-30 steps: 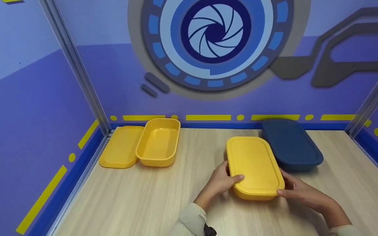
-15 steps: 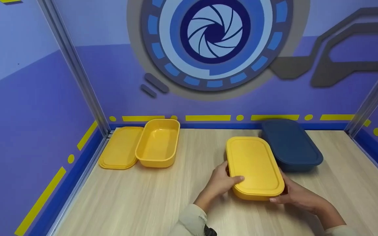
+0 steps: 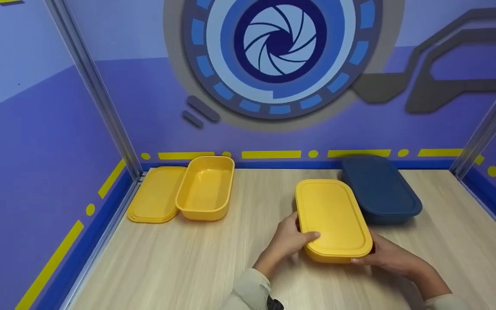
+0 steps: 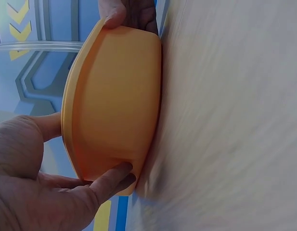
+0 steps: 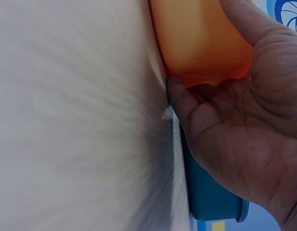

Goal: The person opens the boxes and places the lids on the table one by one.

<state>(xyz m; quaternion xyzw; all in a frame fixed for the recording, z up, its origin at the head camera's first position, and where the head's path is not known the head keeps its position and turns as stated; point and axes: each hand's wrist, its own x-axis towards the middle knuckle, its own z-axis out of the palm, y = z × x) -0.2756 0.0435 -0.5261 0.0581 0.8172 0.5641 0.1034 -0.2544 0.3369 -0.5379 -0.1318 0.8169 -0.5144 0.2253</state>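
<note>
A yellow lidded food container (image 3: 334, 217) sits on the table right of centre, its lid in place. My left hand (image 3: 284, 241) grips its left side, thumb lying on top of the lid. In the left wrist view, that hand's fingers (image 4: 112, 183) press against the container's side wall. My right hand (image 3: 390, 256) holds the near right corner, with the thumb at the front wall below the lid's edge. In the right wrist view, the right hand (image 5: 235, 110) curls round the container's side (image 5: 201, 38). Part of the right fingers is hidden behind the container.
Just behind and right of the yellow container stands a dark blue lidded container (image 3: 381, 185). At the back left, an open yellow container (image 3: 207, 185) stands beside a loose yellow lid (image 3: 156, 196). Printed panels wall in the table (image 3: 179, 262) at the back and sides.
My right thumb has shifted from the lid's near right corner down and left onto the container's front wall. The left hand keeps its hold, and the containers stay in place.
</note>
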